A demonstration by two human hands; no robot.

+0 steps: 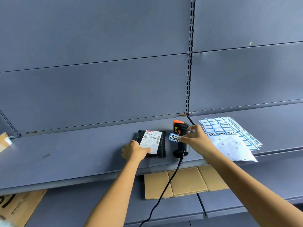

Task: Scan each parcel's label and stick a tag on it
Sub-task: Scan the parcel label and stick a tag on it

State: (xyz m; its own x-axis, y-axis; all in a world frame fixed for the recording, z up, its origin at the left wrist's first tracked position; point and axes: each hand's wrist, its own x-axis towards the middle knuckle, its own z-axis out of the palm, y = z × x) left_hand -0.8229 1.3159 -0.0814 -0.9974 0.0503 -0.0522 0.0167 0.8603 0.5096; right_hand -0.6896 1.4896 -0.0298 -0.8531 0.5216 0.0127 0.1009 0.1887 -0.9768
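A small black parcel (161,145) with a white shipping label (151,140) lies flat on the grey shelf (73,154). My left hand (133,151) rests on the parcel's near left corner, fingers pressing the label's lower edge. My right hand (196,137) pinches a blue-edged tag (174,137) with black handwriting, held in the air just right of the parcel. Behind that hand a black and orange barcode scanner (179,128) lies on the shelf, its coiled cable (164,192) hanging over the front edge.
Sheets of blue-edged blank tags (229,136) lie fanned on the shelf at the right. A flattened cardboard piece (183,182) sits on the lower shelf, more cardboard (14,208) at the lower left. A slotted upright (189,63) runs up the back panel.
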